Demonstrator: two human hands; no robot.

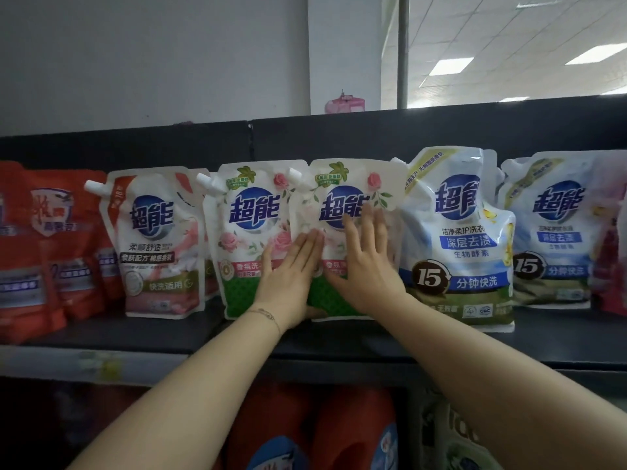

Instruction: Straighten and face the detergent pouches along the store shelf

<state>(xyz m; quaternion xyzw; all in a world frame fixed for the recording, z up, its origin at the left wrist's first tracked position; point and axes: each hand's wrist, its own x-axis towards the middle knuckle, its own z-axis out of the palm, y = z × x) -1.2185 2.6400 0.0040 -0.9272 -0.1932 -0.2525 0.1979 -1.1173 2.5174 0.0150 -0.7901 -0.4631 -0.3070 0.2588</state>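
A row of detergent pouches stands upright on the dark shelf [142, 334]. In the middle are two white pouches with roses and green bottoms: the left rose pouch [249, 215] and the right rose pouch [342, 188]. My left hand [291, 269] lies flat with straight fingers across the seam between them, its thumb under the right pouch's bottom edge. My right hand [368, 262] presses flat on the right rose pouch's front, fingers spread. Further left stands a pink-and-white pouch [156, 242]. To the right stand a blue-and-white pouch [461, 239] and another like it [553, 228].
Red pouches [40, 245] crowd the shelf's left end, and a reddish pack [610, 239] sits at the far right. The blue-and-white pouch stands closer to the shelf's front edge than its neighbours. Red bottles [342, 429] fill the shelf below. A dark back panel [339, 137] rises behind the row.
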